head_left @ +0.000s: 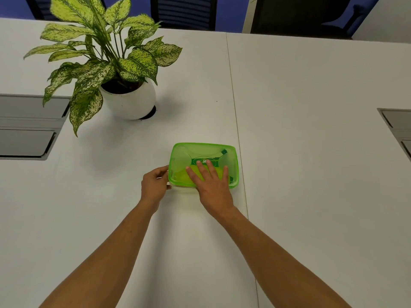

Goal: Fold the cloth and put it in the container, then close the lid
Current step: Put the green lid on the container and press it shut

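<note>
A rectangular container with a translucent green lid (189,152) sits on the white table, near the middle. Through the lid a yellow-green folded cloth (180,175) shows inside, at the near left part. My right hand (213,185) lies flat on top of the lid, fingers spread and pointing away from me. My left hand (154,185) is at the container's left side, its fingers curled against the lid's left edge and the wall below it. The container's clear base is mostly hidden under the lid and my hands.
A potted plant (131,101) in a round white pot stands at the back left, leaves spreading wide. Grey cable hatches are set in the table at the left (26,127) and right edge (398,125). A table seam (238,130) runs beside the container. Dark chairs stand behind.
</note>
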